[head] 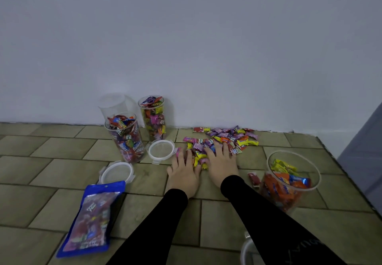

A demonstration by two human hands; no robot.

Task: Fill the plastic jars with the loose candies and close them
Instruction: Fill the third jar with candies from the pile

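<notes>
Bright wrapped candies (225, 139) lie loose in a heap on the tiled floor (62, 173), at its far edge by the wall (186, 37). Both hands are laid flat on the near part of the heap, palms down, fingers straight and spread, grasping nothing: the left hand (184, 171) on the heap's left end, the right hand (222, 161) just beside it, with a few candies between the two. Both arms are in black sleeves (258, 213).

To the right of the hands, near the floor's right edge, stands an open jar (289, 182), partly filled with orange, yellow and blue candies. One red candy (253, 179) lies on the floor just beside it.

To the left of the heap, against the wall, stand three more jars, all lidless: one full jar (154, 118) at the wall, another full jar (127, 138) in front of it to the left, and an empty one (113, 104) behind that. Two clear lids lie flat on the floor: one lid (161, 149) between the full jars and the left hand, the other lid (116, 172) nearer and further left. A blue candy bag (93, 219) lies flat just next to that second lid.
</notes>
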